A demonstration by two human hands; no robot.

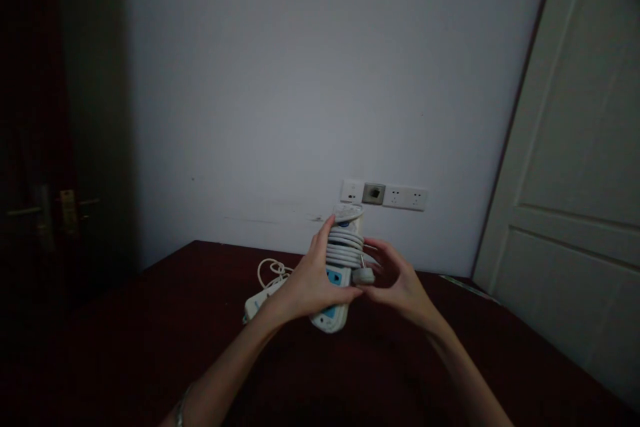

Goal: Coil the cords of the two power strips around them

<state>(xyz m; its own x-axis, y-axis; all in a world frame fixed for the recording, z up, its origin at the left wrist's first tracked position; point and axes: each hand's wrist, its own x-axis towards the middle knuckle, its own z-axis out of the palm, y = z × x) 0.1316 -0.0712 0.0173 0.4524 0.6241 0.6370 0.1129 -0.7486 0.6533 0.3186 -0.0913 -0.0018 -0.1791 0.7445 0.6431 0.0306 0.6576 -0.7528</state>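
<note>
A white power strip (331, 320) with blue socket faces is held up over the dark red table, tilted, its grey-white cord (345, 248) wound several times round its middle. My left hand (314, 283) grips the strip from the left side, thumb across its front. At the strip's right edge sits the cord's plug (363, 275), with my right hand (395, 280) closed about it, thumb below and fingers behind. Some right-hand fingertips are hidden by the plug and cord. Behind my left wrist, a second white power strip (256, 302) lies on the table, partly covered, with its loose cord (273, 267).
The dark red table (200, 320) reaches back to a pale wall (280, 93). Wall sockets (404, 197) are set just above its back edge. A light door panel (575, 180) stands at the right, and a dark door with a brass handle (69, 210) at the left.
</note>
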